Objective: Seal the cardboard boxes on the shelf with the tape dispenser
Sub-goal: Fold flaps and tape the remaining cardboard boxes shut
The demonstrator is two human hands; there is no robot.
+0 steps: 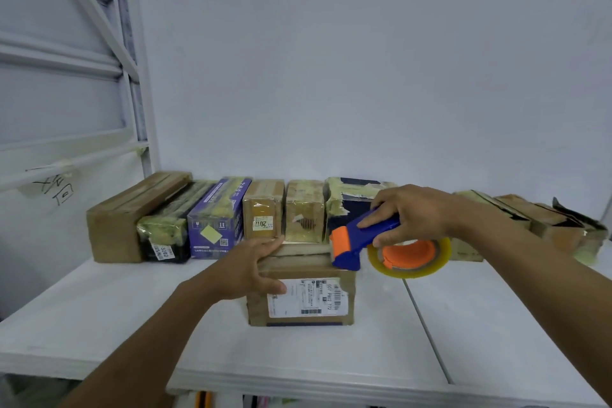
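The box (pixel 308 301) stands mid-shelf (pixel 99 308), in front of the back boxes (pixel 215 219) lining the rear edge; the left hand (pixel 245 268) lies flat over its top left corner, fingers straight, hiding the seam there; the right hand (pixel 414 212) grips the dispenser (pixel 361 238) at the box's top right edge, blade hidden; the label print is illegible.

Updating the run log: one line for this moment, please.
left hand: presses on labelled box | right hand: grips tape dispenser at box top
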